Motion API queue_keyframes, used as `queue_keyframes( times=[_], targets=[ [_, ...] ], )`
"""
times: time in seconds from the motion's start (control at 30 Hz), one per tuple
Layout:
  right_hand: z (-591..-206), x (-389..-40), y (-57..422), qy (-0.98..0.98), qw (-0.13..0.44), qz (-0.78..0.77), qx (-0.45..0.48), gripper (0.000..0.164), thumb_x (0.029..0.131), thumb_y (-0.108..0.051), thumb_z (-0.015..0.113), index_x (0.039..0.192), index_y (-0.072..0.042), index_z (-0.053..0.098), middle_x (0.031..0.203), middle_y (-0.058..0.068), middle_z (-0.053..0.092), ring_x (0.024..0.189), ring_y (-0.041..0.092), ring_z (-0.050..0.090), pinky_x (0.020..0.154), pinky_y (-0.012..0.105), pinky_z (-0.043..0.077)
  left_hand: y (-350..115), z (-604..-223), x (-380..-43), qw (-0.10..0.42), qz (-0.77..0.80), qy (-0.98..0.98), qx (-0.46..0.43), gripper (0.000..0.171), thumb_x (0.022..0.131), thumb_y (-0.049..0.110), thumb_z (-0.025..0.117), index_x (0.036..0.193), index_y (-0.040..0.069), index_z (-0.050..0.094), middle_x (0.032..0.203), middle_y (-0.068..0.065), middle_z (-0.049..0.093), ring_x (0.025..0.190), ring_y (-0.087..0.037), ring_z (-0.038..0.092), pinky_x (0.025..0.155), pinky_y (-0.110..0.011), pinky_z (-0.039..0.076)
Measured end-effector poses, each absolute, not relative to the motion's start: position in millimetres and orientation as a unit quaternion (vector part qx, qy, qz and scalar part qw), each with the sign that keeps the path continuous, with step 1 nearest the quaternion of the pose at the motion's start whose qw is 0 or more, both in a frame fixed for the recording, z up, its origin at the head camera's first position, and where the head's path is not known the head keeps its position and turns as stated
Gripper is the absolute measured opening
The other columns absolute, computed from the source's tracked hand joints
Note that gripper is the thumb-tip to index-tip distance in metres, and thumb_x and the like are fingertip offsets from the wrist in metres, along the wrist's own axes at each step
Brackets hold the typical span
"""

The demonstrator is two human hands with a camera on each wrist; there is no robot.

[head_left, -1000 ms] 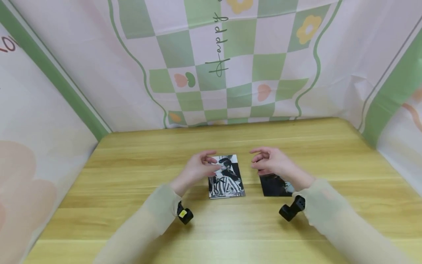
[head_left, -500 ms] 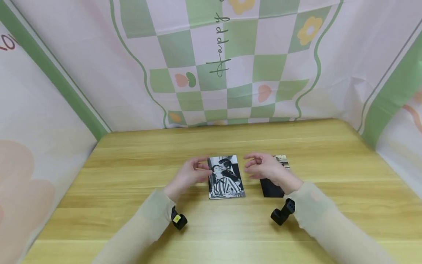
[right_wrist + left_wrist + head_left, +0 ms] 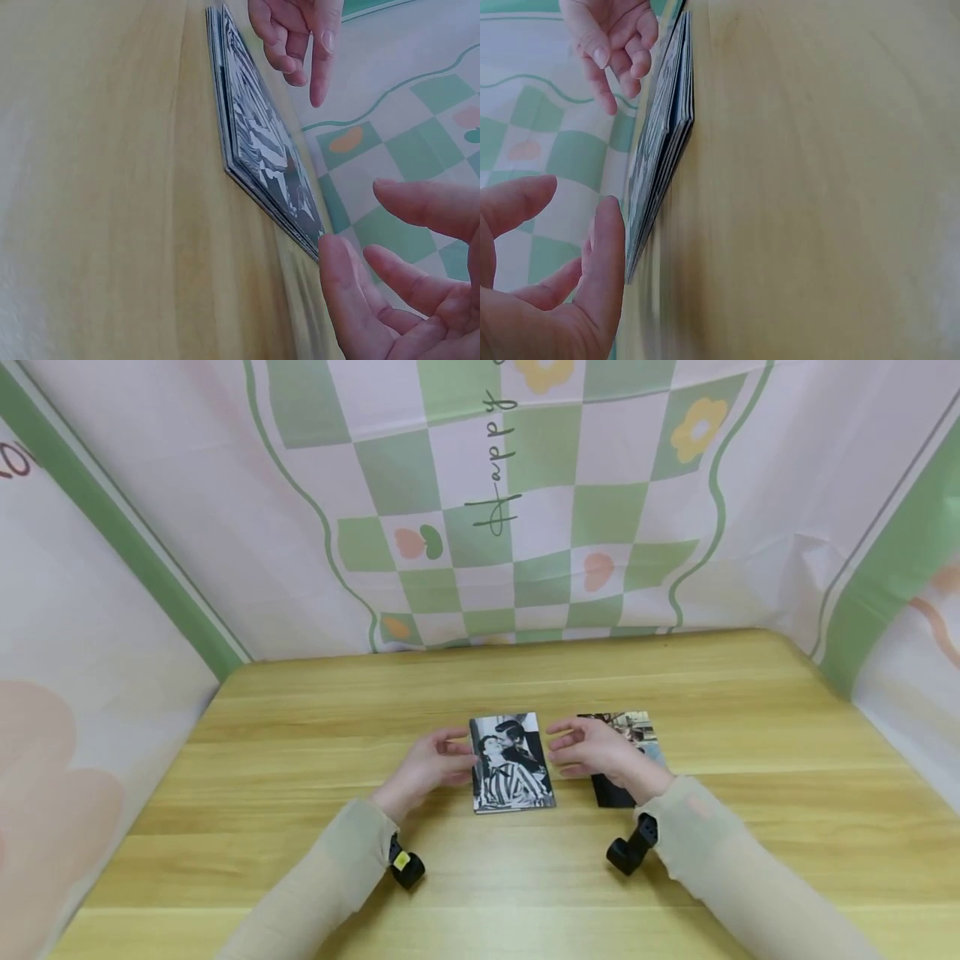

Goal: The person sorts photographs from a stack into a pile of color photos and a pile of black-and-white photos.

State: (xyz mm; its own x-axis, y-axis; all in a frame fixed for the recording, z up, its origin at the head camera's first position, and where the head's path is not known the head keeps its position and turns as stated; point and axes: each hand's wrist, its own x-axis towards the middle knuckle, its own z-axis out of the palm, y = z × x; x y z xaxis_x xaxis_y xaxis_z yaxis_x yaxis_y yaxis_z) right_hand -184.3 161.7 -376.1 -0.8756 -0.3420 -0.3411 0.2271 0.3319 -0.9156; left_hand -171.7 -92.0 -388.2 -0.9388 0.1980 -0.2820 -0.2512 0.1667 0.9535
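A small stack of photo cards [image 3: 516,777] lies on the table, topped by a black-and-white picture of two people, one in stripes. In both wrist views its edge shows several slightly uneven layers. My left hand [image 3: 429,767] is beside the stack's left edge, fingers loosely bent; whether the fingertips touch it I cannot tell. On the other side, my right hand [image 3: 600,750] hovers just off the stack's right edge with nothing in its grasp. Beneath that hand lies a second, dark photo card [image 3: 639,727], partly hidden by the hand and wrist.
Both cards lie on a wooden table [image 3: 337,710]. A printed cloth [image 3: 480,577] with green checks hangs behind the far edge, and more cloth hangs at both sides. Each wrist carries a small black camera [image 3: 630,847].
My right hand has moved left from above the dark card towards the stack, uncovering more of that card. My left hand has drawn back left and down from over the stack to its edge.
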Motion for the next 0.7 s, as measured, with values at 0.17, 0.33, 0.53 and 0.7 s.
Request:
queue_keyframes(
  times=[0.17,0.33,0.53,0.7],
  targets=[
    [-378.9,-185.9,160.8,0.774,0.249,-0.581,-0.03,0.052,0.09,-0.002,0.06,0.136,0.008,0.038,0.118,0.022,0.053,0.086,0.013,0.062,0.082,0.035,0.059,-93.2,-390.3,-172.9,0.179,0.658,0.731,-0.027,0.053,0.086,-0.005,0.062,0.136,-0.005,0.043,0.118,-0.024,0.054,0.095,-0.024,0.061,0.085,-0.04,0.058],
    [-379.7,-186.6,158.9,0.772,0.253,-0.582,-0.026,0.052,0.09,-0.002,0.06,0.136,0.008,0.038,0.12,0.024,0.052,0.09,0.016,0.062,0.084,0.036,0.059,-94.0,-391.5,-173.5,0.183,0.657,0.731,-0.035,0.051,0.087,-0.005,0.061,0.135,-0.006,0.042,0.12,-0.025,0.053,0.099,-0.025,0.06,0.086,-0.04,0.058],
    [-379.9,-186.8,156.8,0.772,0.254,-0.582,-0.025,0.053,0.089,-0.001,0.061,0.136,0.008,0.038,0.121,0.026,0.052,0.09,0.016,0.063,0.085,0.037,0.058,-94.5,-391.2,-173.8,0.189,0.648,0.736,-0.041,0.05,0.089,-0.002,0.06,0.136,-0.005,0.043,0.123,-0.025,0.053,0.104,-0.027,0.06,0.088,-0.041,0.057],
    [-381.2,-186.3,156.0,0.774,0.254,-0.579,-0.024,0.053,0.088,-0.002,0.062,0.135,0.008,0.039,0.121,0.025,0.053,0.092,0.018,0.063,0.085,0.037,0.058,-95.2,-391.7,-173.7,0.197,0.643,0.739,-0.037,0.051,0.089,0.0,0.061,0.136,-0.004,0.042,0.126,-0.025,0.052,0.11,-0.031,0.058,0.088,-0.041,0.057]
  ],
)
